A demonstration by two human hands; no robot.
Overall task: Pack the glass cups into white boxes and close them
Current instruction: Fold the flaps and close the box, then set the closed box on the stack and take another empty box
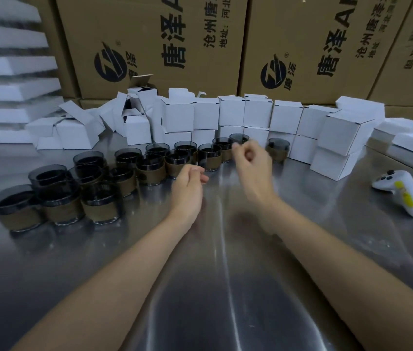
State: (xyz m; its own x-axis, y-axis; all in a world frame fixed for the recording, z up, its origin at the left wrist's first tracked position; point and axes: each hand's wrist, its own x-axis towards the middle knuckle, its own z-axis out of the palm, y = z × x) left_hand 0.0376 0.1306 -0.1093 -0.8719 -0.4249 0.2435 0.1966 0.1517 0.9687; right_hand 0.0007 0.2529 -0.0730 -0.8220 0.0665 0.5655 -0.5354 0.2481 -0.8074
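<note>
Left hand [189, 182] just beside glass cups [149, 169]; right hand [249, 159] curled, empty.

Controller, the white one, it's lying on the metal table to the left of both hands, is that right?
Not quite. The white controller lies on the metal table to the right of both hands, out past the right hand and farther still from the left hand, not to their left. The head view shows it.
</note>
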